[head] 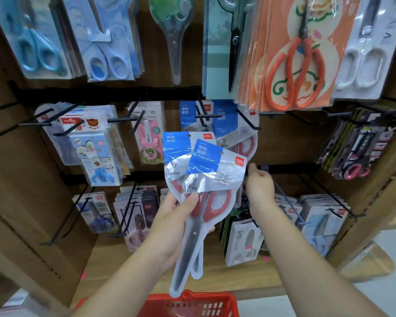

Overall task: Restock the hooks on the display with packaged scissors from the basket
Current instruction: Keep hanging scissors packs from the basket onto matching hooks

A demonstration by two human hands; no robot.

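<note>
Fingers (192,199) of the left hand (169,216) pinch two clear plastic packs of red-handled scissors (204,170) just below the black wire hook (207,116). Right hand (258,186), lower right of that hook, curls loosely, its grip unclear. Better to free one pack and line its hole up with the hook's tip.

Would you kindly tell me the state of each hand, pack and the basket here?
Left hand, gripping the two scissor packs.
Scissor packs, fanned, not yet hung.
Right hand, raised beside the display; grip unclear.
Hanging packs, on their hooks.
Basket, contents hidden.
</note>
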